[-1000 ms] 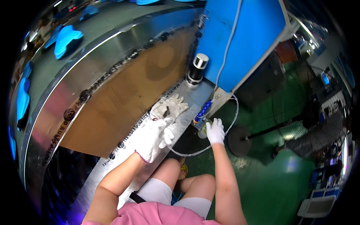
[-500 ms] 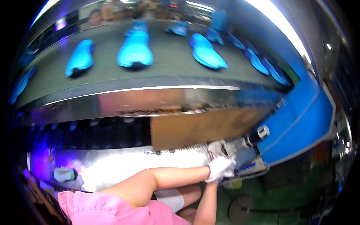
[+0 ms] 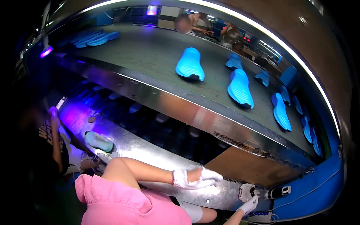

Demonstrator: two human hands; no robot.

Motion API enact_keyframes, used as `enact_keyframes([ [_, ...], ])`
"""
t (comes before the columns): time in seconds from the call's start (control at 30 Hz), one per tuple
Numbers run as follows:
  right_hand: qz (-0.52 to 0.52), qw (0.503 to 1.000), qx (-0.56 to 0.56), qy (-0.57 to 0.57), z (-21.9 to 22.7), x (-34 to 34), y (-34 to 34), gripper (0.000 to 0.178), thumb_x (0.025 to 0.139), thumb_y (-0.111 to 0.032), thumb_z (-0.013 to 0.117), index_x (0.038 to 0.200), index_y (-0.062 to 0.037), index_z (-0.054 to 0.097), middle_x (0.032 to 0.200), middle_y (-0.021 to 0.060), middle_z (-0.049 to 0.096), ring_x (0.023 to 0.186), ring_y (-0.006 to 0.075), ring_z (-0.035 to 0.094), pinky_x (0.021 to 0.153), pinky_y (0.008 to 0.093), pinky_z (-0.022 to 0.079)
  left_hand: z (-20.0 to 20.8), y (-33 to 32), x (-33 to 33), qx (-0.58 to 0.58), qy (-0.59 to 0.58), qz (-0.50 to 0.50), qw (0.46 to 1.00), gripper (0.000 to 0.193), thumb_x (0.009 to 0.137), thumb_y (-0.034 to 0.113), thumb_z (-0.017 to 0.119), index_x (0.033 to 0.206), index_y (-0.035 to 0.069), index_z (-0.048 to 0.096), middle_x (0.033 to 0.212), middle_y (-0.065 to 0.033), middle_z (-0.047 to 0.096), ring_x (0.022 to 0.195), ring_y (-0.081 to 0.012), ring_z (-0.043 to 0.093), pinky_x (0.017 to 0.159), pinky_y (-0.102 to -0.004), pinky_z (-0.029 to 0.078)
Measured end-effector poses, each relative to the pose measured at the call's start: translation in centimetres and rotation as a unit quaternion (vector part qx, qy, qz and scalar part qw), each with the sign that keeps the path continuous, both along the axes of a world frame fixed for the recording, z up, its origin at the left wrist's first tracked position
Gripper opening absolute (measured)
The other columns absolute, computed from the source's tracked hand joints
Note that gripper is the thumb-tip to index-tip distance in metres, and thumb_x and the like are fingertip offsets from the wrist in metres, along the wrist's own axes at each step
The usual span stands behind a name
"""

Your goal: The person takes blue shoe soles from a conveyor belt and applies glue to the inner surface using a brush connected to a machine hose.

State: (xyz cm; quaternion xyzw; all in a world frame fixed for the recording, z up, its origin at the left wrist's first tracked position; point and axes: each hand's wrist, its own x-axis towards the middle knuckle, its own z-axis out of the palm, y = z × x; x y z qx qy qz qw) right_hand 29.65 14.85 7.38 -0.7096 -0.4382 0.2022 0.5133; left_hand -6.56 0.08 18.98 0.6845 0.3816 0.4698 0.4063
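Blue sole-shaped pieces are spread along a dark conveyor belt, a brown cardboard sheet is set below its metal edge, a black-and-silver cylinder is stood beside a blue panel, and a pale green block is seen on the metal bench.

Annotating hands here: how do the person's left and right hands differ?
Place: the left hand is over the metal ledge, farther left; the right hand is near the ledge's right end, close by the loose glove.
Cover: the left hand shows a patch of bare skin amid the white; the right hand shows none.
Size in view: the left hand looks larger than the right hand.
Shared: both are gloved in white.
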Motion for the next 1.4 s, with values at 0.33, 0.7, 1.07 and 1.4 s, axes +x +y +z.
enact_keyframes([
  [0.33, 0.079, 0.979, 0.014, 0.190, -3.6, 2.2, -1.4, 0.053, 0.098, -0.027, 0.057, 0.146, -0.0081, 0.043, 0.152, 0.0171, 0.038, 0.141, 0.0196, 0.032, 0.119, 0.0318, 0.019, 20.8, -8.0, -28.0, 0.328, 0.342, 0.594, 0.649, 0.042, 0.094, 0.010, 0.054, 0.136, 0.004, 0.050, 0.112, -0.0133, 0.065, 0.106, -0.0268, 0.061, 0.098, -0.0359, 0.045],
  [0.7, -0.062, 0.988, -0.092, -0.103, -3.7, -0.9, -0.2, 0.034, 0.097, -0.023, 0.057, 0.123, -0.0031, 0.063, 0.117, 0.0129, 0.066, 0.104, 0.0221, 0.061, 0.091, 0.0311, 0.048, 19.1, -18.8, -55.2, -0.135, 0.413, 0.826, 0.359, 0.039, 0.092, 0.007, 0.050, 0.131, 0.007, 0.052, 0.141, -0.0181, 0.046, 0.129, -0.0418, 0.046, 0.105, -0.0487, 0.043],
  [1.07, -0.075, 0.958, 0.079, -0.265, -3.3, 1.1, -0.9, 0.031, 0.096, -0.016, 0.057, 0.122, 0.0013, 0.061, 0.114, 0.0173, 0.065, 0.101, 0.0264, 0.061, 0.090, 0.0349, 0.050, 19.6, -18.6, -65.0, -0.293, 0.436, 0.764, 0.375, 0.039, 0.092, 0.012, 0.057, 0.132, 0.013, 0.061, 0.143, -0.0118, 0.052, 0.132, -0.0319, 0.049, 0.104, -0.0504, 0.045],
  [1.4, -0.050, 0.934, 0.143, -0.323, -4.6, 4.9, -0.4, 0.029, 0.096, -0.008, 0.057, 0.121, 0.0062, 0.059, 0.113, 0.0218, 0.064, 0.100, 0.0304, 0.060, 0.090, 0.0376, 0.051, 20.1, -16.6, -58.6, -0.162, 0.445, 0.794, 0.380, 0.030, 0.090, 0.016, 0.056, 0.114, 0.005, 0.069, 0.124, -0.0126, 0.066, 0.113, -0.0396, 0.063, 0.093, -0.0482, 0.052],
])
